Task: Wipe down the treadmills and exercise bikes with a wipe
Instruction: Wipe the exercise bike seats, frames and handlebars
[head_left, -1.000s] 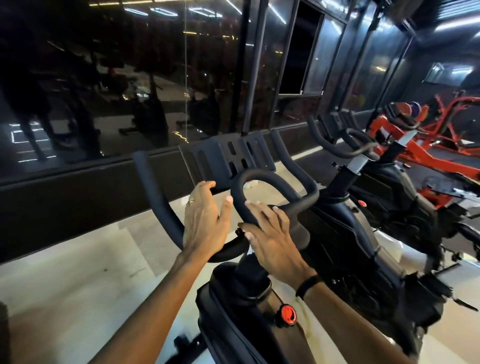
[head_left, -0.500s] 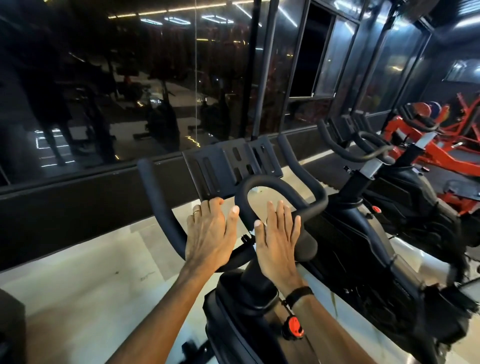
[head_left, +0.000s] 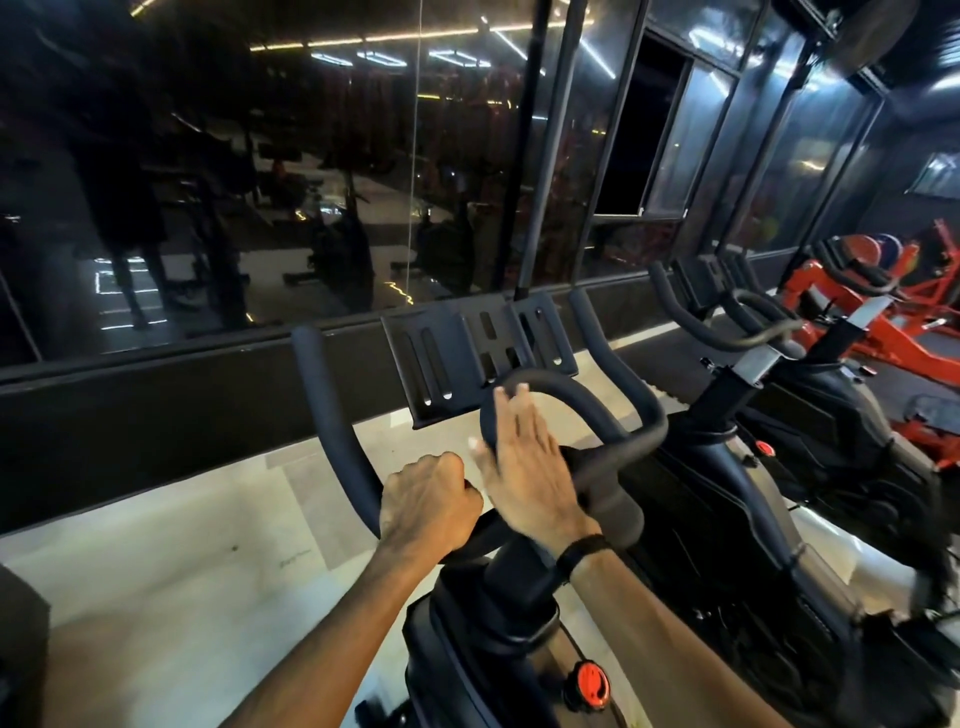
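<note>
Fingers (head_left: 511, 410) of the right hand (head_left: 524, 473) lie straight and flat along the inner loop of the handlebar (head_left: 597, 410), slightly blurred; left hand (head_left: 428, 506) fingers are now clenched round the lower left bar. We note the change: half a second ago both palms lay flat side by side on the bar centre; since then the left has curled into a grip and the right has slid up the loop. We see no wipe in either hand — it may sit under the right palm, cannot tell. The exercise bike (head_left: 519, 623) stands directly under us, its red knob (head_left: 586, 683) low on the frame and the slotted tablet holder (head_left: 478, 358) just beyond the loop. We judge the left hand is steadying the bike while the right strokes the loop, so handlebar wiping is underway, frame and seat undone. A second bike (head_left: 810, 431) stands to the right, orange gym machines (head_left: 883, 312) past it, dark glass wall (head_left: 260, 182) ahead.
</note>
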